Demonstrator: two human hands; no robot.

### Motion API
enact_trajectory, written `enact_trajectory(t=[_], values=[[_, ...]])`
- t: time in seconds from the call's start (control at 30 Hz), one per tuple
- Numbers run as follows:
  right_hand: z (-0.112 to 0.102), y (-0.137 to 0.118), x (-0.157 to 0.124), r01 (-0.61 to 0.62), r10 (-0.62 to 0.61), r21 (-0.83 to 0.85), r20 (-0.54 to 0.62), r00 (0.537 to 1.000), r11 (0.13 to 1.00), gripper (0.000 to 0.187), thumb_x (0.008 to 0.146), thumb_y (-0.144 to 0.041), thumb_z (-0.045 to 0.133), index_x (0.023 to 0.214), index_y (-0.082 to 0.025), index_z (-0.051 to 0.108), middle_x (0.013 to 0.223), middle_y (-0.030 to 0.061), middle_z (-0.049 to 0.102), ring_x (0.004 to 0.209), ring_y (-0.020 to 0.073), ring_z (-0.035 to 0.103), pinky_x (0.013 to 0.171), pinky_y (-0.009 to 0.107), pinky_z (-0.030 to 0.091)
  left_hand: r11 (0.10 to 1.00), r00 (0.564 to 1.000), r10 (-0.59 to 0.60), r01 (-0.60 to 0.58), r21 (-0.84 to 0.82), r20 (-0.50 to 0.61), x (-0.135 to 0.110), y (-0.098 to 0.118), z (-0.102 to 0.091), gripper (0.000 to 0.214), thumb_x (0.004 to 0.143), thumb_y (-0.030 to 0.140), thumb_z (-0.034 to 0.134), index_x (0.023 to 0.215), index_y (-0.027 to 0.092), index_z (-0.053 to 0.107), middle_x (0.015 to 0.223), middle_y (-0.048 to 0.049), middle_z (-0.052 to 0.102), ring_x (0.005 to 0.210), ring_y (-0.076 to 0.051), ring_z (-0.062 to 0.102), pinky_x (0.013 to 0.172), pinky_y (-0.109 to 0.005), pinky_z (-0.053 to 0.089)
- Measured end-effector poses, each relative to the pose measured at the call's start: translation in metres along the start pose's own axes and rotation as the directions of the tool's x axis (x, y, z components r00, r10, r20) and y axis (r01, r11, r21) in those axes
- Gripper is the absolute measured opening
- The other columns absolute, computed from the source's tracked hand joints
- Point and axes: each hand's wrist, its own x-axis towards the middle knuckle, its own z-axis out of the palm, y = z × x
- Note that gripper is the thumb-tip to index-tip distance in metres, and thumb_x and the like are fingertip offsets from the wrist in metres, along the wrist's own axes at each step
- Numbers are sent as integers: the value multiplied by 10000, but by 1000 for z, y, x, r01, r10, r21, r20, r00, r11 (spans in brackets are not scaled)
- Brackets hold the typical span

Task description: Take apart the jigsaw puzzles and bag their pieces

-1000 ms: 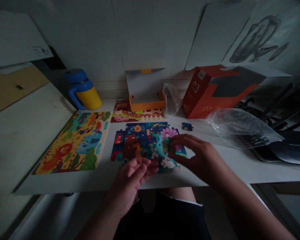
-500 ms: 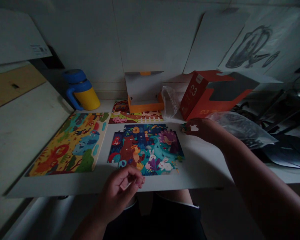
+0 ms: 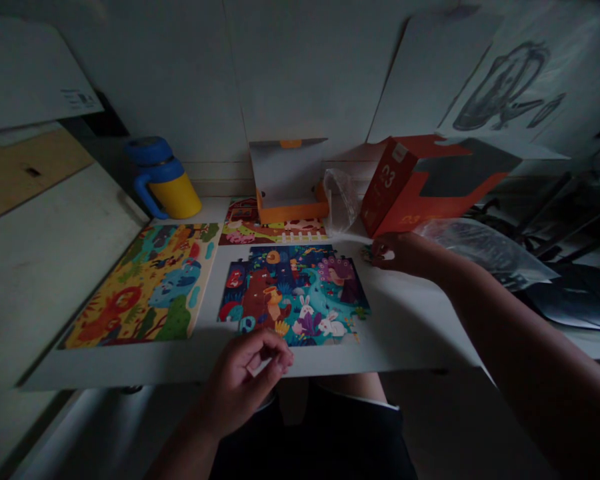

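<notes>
A jigsaw puzzle [image 3: 290,297] with a bear, rabbits and a peacock on dark blue lies on the white table, with gaps along its edges. My left hand [image 3: 255,373] hovers at its front edge, fingers curled toward the thumb, and nothing shows in them. To the right of the puzzle, my right hand [image 3: 393,252] reaches out, thumb and fingers closed on a few small puzzle pieces [image 3: 367,253]. Those pieces sit at the fingertips, partly hidden, low over the table or touching it.
At left lies a yellow animal picture [image 3: 143,287]. Behind the puzzle are a farm picture [image 3: 245,230], an open orange box [image 3: 293,212], and clear plastic [image 3: 341,203]. A blue-and-yellow jug [image 3: 173,190] stands back left. An orange-red box [image 3: 420,187] and a plastic bag [image 3: 485,250] are at right.
The view has shifted slightly. Both hands keep nearly the same place and pose, and the right stays by the small pieces.
</notes>
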Motion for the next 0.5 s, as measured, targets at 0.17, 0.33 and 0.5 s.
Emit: enact_trajectory(t=[0.17, 0.33, 0.5], values=[[-4, -18, -10, -20, 20, -22, 0, 1000, 1000, 132, 830, -320, 756, 924, -231, 732, 915, 61, 784, 813, 231, 737, 727, 322, 530, 1000, 1000, 20, -20, 19, -2, 0, 0, 1, 86, 1023, 281, 634, 1003, 212, 680, 933, -57, 668, 892, -179, 677, 859, -318, 563], [-10, -27, -23, -15, 15, 8, 22, 1000, 1000, 154, 802, -288, 755, 943, -230, 739, 948, 59, 793, 867, 244, 756, 778, 334, 553, 998, 999, 32, -32, 47, 0, 0, 1, 2, 87, 1017, 282, 639, 992, 211, 683, 926, -59, 683, 886, -177, 679, 844, -305, 559], [-4, -21, -31, 47, -47, 39, 13, 999, 998, 175, 862, -354, 696, 981, -236, 747, 1050, 77, 797, 953, 275, 758, 882, 399, 569, 997, 1000, 3, -2, 79, -13, 0, 3, 2, 127, 1010, 321, 647, 981, 206, 693, 927, -79, 701, 896, -193, 680, 854, -311, 564]])
